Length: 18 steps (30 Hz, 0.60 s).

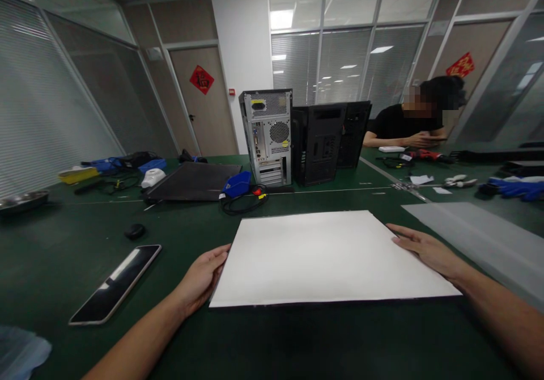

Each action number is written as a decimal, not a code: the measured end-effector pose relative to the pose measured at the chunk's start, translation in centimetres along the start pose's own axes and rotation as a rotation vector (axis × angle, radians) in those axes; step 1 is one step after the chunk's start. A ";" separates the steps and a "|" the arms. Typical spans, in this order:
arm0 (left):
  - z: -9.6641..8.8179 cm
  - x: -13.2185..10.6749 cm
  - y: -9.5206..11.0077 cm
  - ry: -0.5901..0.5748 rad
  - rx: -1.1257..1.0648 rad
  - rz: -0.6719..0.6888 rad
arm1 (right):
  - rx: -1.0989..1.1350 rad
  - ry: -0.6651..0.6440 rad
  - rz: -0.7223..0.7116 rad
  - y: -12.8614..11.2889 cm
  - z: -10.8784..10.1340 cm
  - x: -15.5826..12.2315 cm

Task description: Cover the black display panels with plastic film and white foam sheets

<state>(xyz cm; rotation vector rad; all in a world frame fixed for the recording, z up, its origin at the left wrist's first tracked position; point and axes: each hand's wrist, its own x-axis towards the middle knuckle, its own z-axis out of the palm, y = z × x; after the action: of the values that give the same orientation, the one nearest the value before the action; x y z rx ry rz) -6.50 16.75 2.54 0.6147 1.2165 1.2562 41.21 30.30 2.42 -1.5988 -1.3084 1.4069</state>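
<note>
A white rectangular panel [318, 261] with a thin dark edge lies level over the green table, in front of me. My left hand [203, 278] grips its left edge, thumb on the near side and the other fingers partly hidden underneath. On the opposite edge, my right hand [427, 250] holds the panel with the thumb over the top and a finger stretched along the side. Whether the panel touches the table or hangs just above it, I cannot tell. Right of my right hand lies a translucent sheet [480, 238].
A phone [117, 286] and a small black round object [135, 231] lie at the left. Behind the panel stand a computer tower [272, 142] and a black case [321, 144]. A flat black panel [193, 181] lies left of them. Across the table sits a person [403, 122].
</note>
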 end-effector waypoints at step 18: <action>-0.6 0.2 -0.7 0.045 0.131 0.075 | -1.040 0.757 -0.209 3.0 -8.7 2.2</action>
<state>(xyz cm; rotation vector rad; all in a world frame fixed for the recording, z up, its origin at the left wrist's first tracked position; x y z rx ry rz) -6.82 16.62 1.67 0.7372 1.3316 1.2653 50.18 32.74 0.96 -2.1852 -1.6951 -0.1698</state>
